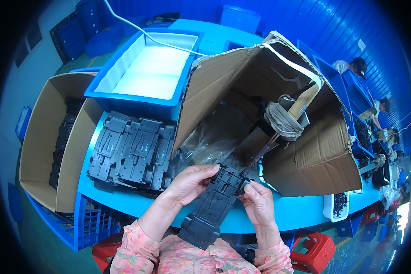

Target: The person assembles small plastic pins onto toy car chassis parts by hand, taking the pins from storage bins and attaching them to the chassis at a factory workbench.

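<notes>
Between my hands a black moulded plastic housing (211, 205) is tilted over the table's front edge. My left hand (192, 182) grips its upper left corner, thumb on top. At its upper right edge my right hand (258, 201) pinches it between thumb and fingers. The housing's far end lies just under the thin metal tip of a tool (270, 142) wrapped in grey cloth; whether they touch I cannot tell. Left of my hands, several similar black housings (131, 145) lie in overlapping stacks on the blue-green table (92, 188).
An open cardboard box (306, 171) surrounds the tool, with clear plastic film (205, 141) inside. Behind the stacks stands a blue bin (139, 98) lined in white. More black parts fill a carton (41, 160) at left. A white tray (327, 211) holds small dark pieces. Other people work at far right.
</notes>
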